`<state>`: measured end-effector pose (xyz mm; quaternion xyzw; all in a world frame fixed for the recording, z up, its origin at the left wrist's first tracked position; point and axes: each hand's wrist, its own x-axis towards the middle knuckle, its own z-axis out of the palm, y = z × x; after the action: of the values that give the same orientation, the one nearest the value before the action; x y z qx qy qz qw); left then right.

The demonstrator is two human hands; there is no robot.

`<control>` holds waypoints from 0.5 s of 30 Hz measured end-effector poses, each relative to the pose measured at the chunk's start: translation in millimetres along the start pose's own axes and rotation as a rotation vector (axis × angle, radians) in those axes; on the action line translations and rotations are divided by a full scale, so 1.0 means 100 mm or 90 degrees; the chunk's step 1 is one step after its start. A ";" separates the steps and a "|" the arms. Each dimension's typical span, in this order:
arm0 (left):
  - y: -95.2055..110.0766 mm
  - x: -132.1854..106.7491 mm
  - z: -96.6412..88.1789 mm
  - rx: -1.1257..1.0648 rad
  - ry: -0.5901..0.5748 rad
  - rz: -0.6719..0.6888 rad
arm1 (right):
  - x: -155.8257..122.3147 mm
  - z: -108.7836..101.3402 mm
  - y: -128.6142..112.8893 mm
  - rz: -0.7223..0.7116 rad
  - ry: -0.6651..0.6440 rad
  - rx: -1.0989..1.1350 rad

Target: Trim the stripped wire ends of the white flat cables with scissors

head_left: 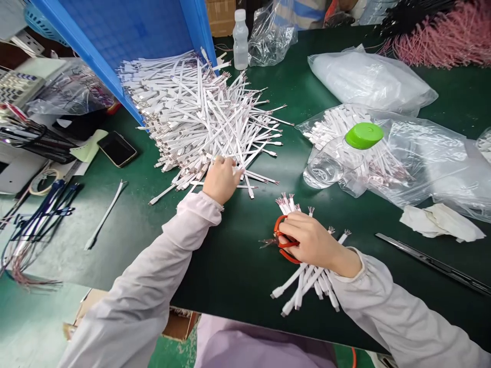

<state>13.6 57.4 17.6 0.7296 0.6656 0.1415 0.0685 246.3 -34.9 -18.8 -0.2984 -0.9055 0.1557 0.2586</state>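
My left hand (221,179) rests at the near edge of a large heap of flat white cables (199,117), its fingertips on the strips; I cannot tell whether it grips any. My right hand (312,243) is closed through the loops of orange-handled scissors (286,240), whose metal blades point left. Below that hand lies a small fanned bundle of white cables (307,286) with frayed wire ends, partly hidden by my fingers.
The dark green workbench (245,266) holds a blue panel (115,41), a phone (117,148), a clear bag of cables (406,158), a green-capped bottle (364,135), a white cloth (441,222), and a steel ruler (433,263). Pink wire bundles (441,36) lie at the back right.
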 end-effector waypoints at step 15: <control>0.32 0.35 -0.18 0.276 -0.273 0.041 | 0.00 0.03 -0.04 0.016 0.029 0.012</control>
<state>41.0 87.1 47.9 0.7613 0.6270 -0.1588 0.0458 243.1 -38.4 -19.3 -0.3104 -0.8942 0.1608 0.2798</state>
